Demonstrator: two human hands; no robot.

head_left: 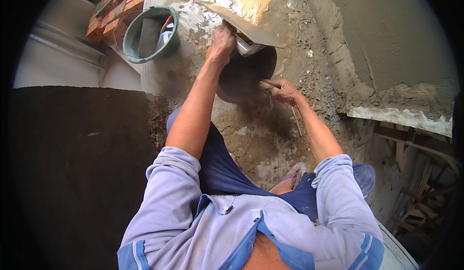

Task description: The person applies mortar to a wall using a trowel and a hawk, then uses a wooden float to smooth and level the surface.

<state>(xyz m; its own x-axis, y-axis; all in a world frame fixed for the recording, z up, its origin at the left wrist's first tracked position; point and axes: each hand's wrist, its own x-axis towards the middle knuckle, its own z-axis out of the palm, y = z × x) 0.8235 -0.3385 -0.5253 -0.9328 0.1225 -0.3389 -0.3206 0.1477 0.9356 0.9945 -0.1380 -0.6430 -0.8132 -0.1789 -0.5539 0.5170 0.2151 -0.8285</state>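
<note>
At a dark bucket (244, 76), left hand (223, 43) around board (246, 25), right hand (286, 92) around wooden handle (266, 86).

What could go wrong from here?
The flat grey-brown board, held tilted in the left hand by the round black bucket, might slip.

The pale wooden-looking handle in the right hand could knock the bucket.

Anything dropped might hit the right foot, which wears only an open strapped sandal.
</note>
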